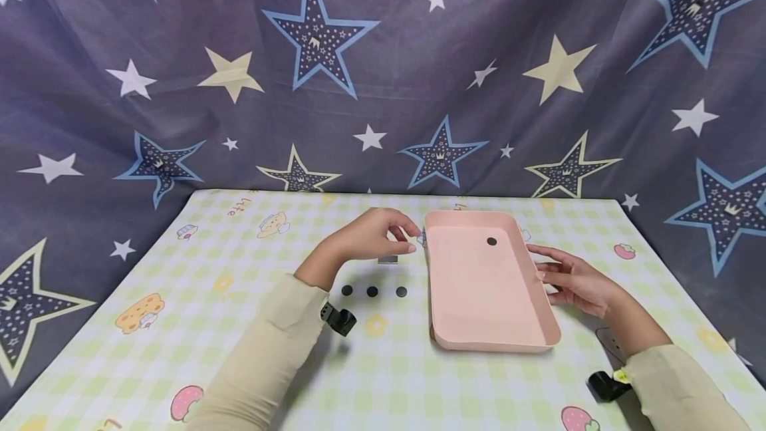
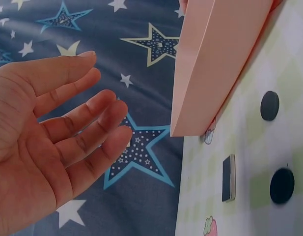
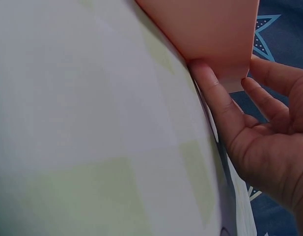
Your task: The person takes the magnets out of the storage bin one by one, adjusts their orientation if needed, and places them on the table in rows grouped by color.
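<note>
A shallow pink tray (image 1: pixel 479 291) lies right of centre on the table, one small black disc (image 1: pixel 492 241) on its floor. My left hand (image 1: pixel 378 235) hovers beside the tray's left wall, fingers loosely bent and apart from it; in the left wrist view the palm (image 2: pixel 28 142) holds nothing. On the tray's right side, my right hand (image 1: pixel 577 283) touches the outer wall with extended fingers, as the right wrist view also shows (image 3: pixel 269 142). Below the left hand is a dark rectangular block (image 1: pixel 387 259) with a shiny edge. Nearer me, three black discs (image 1: pixel 372 291) sit in a row.
A checked, cartoon-printed cloth (image 1: pixel 239 351) covers the table. Behind it hangs a dark curtain (image 1: pixel 383 105) with stars. Each sleeve has a small black camera at the wrist, the left one (image 1: pixel 338 319) above the table and the right one (image 1: pixel 607 386) near the front right.
</note>
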A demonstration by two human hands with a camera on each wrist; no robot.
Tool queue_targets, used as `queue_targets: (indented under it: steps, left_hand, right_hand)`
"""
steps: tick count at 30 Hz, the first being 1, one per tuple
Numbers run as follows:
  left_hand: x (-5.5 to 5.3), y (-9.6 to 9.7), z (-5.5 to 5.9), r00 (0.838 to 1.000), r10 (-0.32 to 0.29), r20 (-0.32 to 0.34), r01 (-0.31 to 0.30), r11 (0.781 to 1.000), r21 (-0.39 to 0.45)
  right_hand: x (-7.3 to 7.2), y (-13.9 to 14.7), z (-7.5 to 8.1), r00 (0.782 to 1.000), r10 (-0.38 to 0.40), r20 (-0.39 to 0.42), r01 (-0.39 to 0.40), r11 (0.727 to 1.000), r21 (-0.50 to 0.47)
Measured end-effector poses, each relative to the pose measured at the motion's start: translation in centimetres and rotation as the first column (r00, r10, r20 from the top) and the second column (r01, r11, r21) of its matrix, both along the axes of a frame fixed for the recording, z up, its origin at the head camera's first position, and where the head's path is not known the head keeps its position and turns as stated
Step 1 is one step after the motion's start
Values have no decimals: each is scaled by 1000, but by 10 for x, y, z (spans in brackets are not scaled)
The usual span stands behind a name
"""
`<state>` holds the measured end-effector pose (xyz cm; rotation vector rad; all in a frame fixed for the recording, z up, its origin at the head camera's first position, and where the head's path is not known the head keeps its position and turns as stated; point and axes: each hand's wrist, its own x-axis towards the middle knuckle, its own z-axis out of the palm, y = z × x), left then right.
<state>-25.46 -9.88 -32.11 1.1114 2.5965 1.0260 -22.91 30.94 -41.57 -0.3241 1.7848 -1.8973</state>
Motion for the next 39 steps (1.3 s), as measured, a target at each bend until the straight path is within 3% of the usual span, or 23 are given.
queue_targets:
  steps: [15,27,39]
  left_hand:
    - [-8,27,5,998,-56,1,56,998,38]
    - [-13,51,8,998,-49,36,46,994,96]
    - [-16,75,5,999,-40,15,37,983,182]
  right_hand:
    - [-1,0,0,1000,24,-19,-24,999,-24]
    - [1,-2,4,1000,-16,8,16,1000,6]
    - [2,-1,2,1000,-1,6,1,1000,-4]
